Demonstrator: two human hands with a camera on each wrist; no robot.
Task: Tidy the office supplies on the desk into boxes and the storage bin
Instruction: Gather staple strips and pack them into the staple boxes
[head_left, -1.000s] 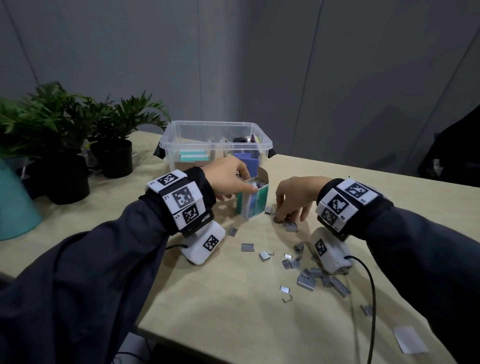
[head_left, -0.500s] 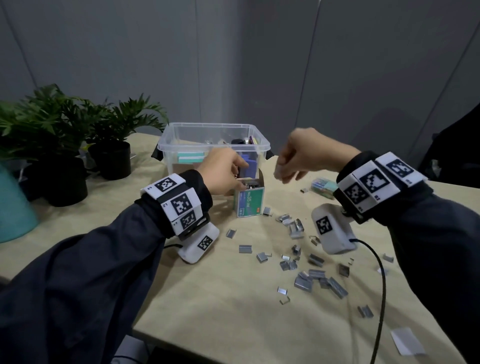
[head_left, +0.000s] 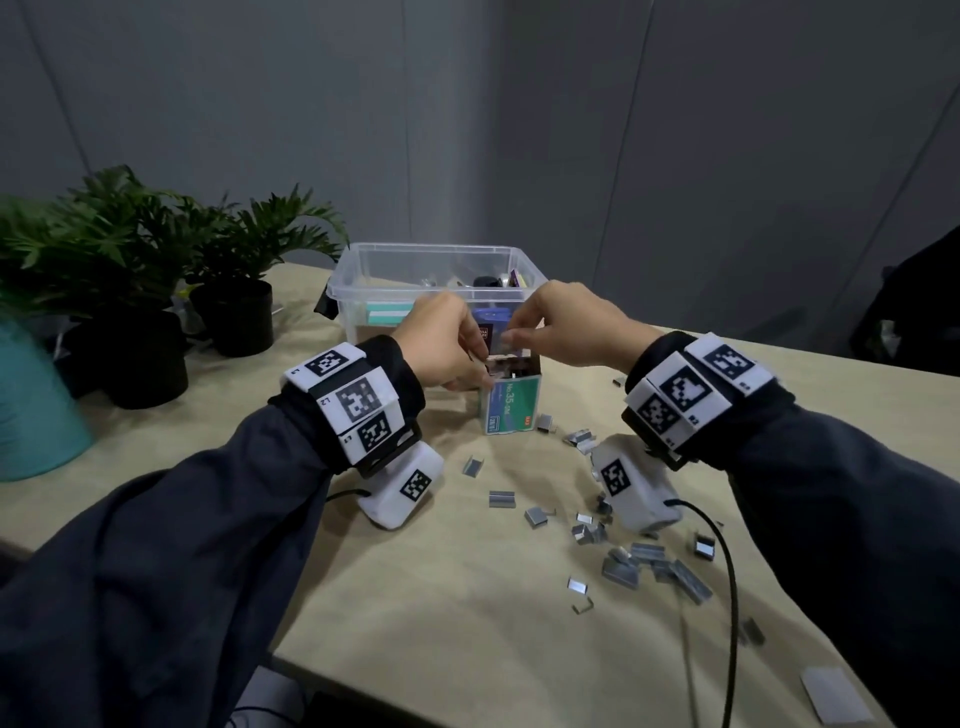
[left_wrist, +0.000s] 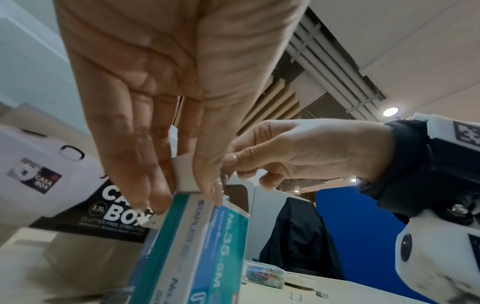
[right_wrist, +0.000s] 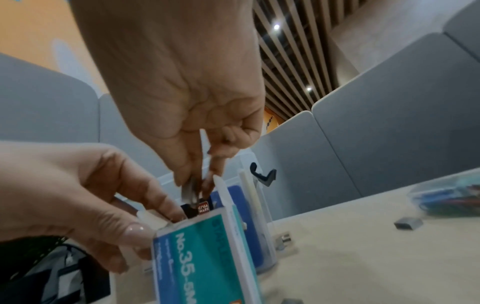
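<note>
Right hand (head_left: 563, 325) has dropped over the staple box (head_left: 511, 402), pinching staples (right_wrist: 191, 190); left hand (head_left: 447, 343) grips its flap.

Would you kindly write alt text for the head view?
A right hand lowers pinched staples into an upright staple box that the left hand steadies. Loose staple strips litter the desk; behind stands a clear storage bin.
</note>
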